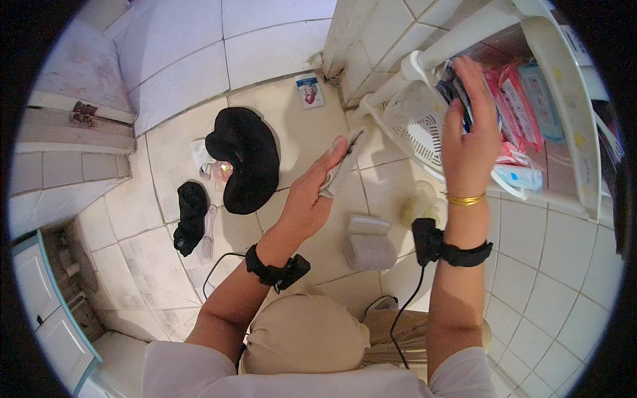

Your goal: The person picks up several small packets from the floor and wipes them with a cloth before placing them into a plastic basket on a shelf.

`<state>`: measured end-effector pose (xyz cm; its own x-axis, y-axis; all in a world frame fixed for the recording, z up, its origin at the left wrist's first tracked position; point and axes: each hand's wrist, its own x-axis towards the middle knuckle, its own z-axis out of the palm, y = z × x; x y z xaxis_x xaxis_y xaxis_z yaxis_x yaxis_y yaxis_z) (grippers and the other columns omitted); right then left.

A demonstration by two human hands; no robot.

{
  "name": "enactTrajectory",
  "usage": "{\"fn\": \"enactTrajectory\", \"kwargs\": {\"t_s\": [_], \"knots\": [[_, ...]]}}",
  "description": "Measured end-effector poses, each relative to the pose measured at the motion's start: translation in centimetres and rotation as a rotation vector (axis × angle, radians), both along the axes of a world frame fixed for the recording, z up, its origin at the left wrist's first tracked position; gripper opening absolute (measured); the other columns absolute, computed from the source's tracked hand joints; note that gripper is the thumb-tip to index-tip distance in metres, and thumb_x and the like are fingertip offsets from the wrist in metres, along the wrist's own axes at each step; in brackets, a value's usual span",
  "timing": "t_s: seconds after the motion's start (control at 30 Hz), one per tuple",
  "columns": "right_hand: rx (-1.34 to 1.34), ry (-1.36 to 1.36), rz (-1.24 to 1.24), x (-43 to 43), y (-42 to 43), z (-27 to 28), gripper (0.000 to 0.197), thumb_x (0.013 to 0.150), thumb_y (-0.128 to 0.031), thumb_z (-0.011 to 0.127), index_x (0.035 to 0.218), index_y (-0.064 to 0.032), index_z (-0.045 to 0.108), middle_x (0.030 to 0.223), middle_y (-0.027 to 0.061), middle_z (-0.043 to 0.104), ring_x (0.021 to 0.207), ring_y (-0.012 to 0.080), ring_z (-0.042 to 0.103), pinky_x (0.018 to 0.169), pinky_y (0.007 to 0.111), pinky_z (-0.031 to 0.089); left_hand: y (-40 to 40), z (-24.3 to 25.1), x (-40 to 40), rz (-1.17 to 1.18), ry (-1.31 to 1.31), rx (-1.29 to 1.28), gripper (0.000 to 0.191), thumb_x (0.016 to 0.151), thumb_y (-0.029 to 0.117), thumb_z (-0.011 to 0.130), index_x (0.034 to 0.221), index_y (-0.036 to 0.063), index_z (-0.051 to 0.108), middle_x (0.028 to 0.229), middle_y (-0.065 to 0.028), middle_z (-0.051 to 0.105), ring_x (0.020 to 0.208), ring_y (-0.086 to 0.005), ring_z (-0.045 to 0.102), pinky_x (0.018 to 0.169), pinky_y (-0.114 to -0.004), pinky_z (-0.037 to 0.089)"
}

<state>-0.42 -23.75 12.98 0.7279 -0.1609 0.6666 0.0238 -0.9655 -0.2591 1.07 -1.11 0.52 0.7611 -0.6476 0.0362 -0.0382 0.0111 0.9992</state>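
Note:
My left hand [311, 194] is shut on a folded light-grey cloth [342, 166], held above the tiled floor. My right hand [470, 134] reaches into a white plastic shelf rack [572, 114], over dark packets [458, 89] at its left side; the fingertips are partly blurred, and I cannot tell whether they grip a packet. Beside that hand, pink wrapped packets [515, 107] and a light-blue packet [542, 104] stand in the rack. A pale pack with a blue mark [520, 177] lies at the shelf's near edge.
On the floor are a black curved neck pillow [259, 159], a black cloth item [191, 216], a pale brush [209, 234], a small printed packet [309, 91], a grey cloth roll [371, 248] and a translucent yellowish item [423, 204]. A blue-edged white cabinet [54, 308] stands left; a tiled wall is right.

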Motion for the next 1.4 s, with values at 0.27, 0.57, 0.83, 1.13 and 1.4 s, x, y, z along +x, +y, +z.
{"fn": "enactTrajectory", "kwargs": {"t_s": [0.27, 0.57, 0.83, 1.13, 1.4], "knots": [[0.289, 0.334, 0.241, 3.6, 5.5, -9.9, 0.046, 0.087, 0.002, 0.053, 0.132, -0.0065, 0.053, 0.138, 0.0185, 0.052, 0.128, 0.0358, 0.05, 0.106, 0.043, 0.043, 1.4, -2.0, 0.9, 0.112, -0.006, 0.029, 0.058, 0.089, -0.011, 0.046, 0.145, 0.0012, 0.041, 0.146, -0.0161, 0.047, 0.136, -0.0227, 0.044, 0.112, -0.031, 0.03], [0.278, 0.808, 0.166, 7.5, 5.8, -22.1, 0.051, 0.093, -0.009, 0.055, 0.142, -0.0088, 0.041, 0.149, 0.0198, 0.04, 0.136, 0.0377, 0.04, 0.11, 0.046, 0.036, 3.9, -5.1, 2.1, 0.198, 0.063, 0.096, 0.058, 0.089, -0.01, 0.049, 0.146, 0.0014, 0.041, 0.143, -0.0155, 0.05, 0.132, -0.0202, 0.048, 0.109, -0.03, 0.035], [0.151, 1.145, 0.073, 11.2, 7.2, -24.8, 0.067, 0.094, -0.021, 0.058, 0.152, -0.0117, 0.025, 0.162, 0.0134, 0.015, 0.147, 0.0345, 0.02, 0.11, 0.065, 0.025, 5.2, -5.7, 3.0, 0.219, 0.152, 0.126, 0.06, 0.089, -0.009, 0.05, 0.147, 0.0051, 0.04, 0.143, -0.0135, 0.052, 0.13, -0.0188, 0.05, 0.107, -0.029, 0.036], [0.003, 1.227, 0.08, 10.5, 7.7, -25.5, 0.071, 0.091, -0.024, 0.061, 0.151, -0.0127, 0.024, 0.161, 0.0081, 0.021, 0.147, 0.0328, 0.022, 0.11, 0.067, 0.023, 5.4, -6.1, 3.8, 0.199, 0.105, 0.192, 0.058, 0.09, -0.007, 0.05, 0.146, 0.004, 0.04, 0.141, -0.0161, 0.052, 0.13, -0.0209, 0.05, 0.107, -0.029, 0.036], [-0.001, 1.128, 0.176, 1.8, 8.4, -24.8, 0.039, 0.094, -0.024, 0.056, 0.131, -0.0117, 0.055, 0.144, 0.0048, 0.05, 0.139, 0.0312, 0.038, 0.11, 0.061, 0.031, 4.7, -6.3, 4.0, 0.218, 0.152, 0.139, 0.059, 0.089, -0.008, 0.05, 0.146, 0.0043, 0.042, 0.139, -0.0147, 0.054, 0.125, -0.0178, 0.054, 0.103, -0.028, 0.039]]}}
